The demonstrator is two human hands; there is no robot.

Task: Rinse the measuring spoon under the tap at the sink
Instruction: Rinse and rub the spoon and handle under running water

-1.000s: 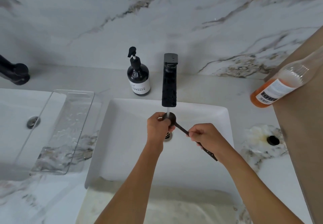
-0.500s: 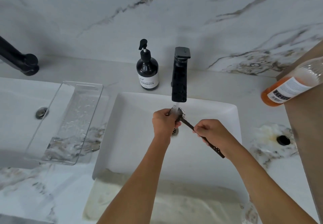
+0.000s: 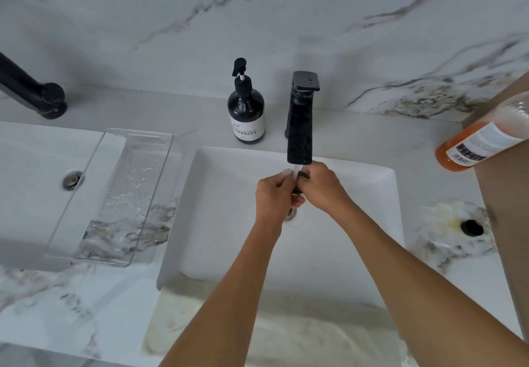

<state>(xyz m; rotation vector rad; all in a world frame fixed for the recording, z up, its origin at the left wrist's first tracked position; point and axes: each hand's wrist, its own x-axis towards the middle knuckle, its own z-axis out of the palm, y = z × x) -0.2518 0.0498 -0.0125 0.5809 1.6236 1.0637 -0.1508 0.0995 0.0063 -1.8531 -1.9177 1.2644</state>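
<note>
Both hands meet under the black tap (image 3: 300,126) over the white rectangular sink (image 3: 217,223). A thin stream of water runs from the spout onto the dark measuring spoon (image 3: 302,178), of which only small dark parts show between the fingers. My left hand (image 3: 274,195) is closed around one side of it and my right hand (image 3: 320,189) around the other. The spoon's handle is hidden inside the hands. Part of the drain (image 3: 290,213) peeks out below my left hand.
A dark pump soap bottle (image 3: 246,112) stands left of the tap. A clear plastic tray (image 3: 114,195) lies across a second basin (image 3: 31,166) on the left, with another black tap (image 3: 31,89) behind it. An orange liquid bottle (image 3: 481,143) lies tilted at the right by a wooden panel.
My right hand has slid up the spoon's handle to meet my left hand under the stream. The long handle that stuck out to the lower right is now hidden.
</note>
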